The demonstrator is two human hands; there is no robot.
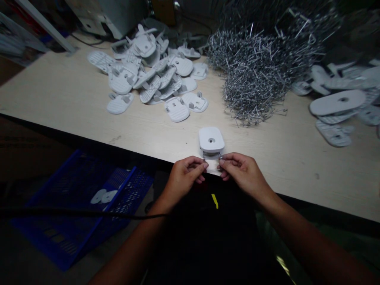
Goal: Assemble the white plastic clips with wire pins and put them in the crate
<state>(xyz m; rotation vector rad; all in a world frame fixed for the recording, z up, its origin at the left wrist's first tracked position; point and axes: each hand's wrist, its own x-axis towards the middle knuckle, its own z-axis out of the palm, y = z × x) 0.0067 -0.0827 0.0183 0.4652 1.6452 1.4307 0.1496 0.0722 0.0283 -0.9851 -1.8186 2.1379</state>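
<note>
A white plastic clip part lies at the near edge of the pale wooden table. My left hand and my right hand pinch its near end from either side, fingers closed. Between the fingertips runs a thin metal wire piece at the part's hinge end. Both forearms reach up from the bottom of the view.
A heap of white plastic parts lies at the back left, a tangle of metal wire pieces at the back centre, more white parts at the right. A blue plastic crate holding two white parts sits below the table's left edge.
</note>
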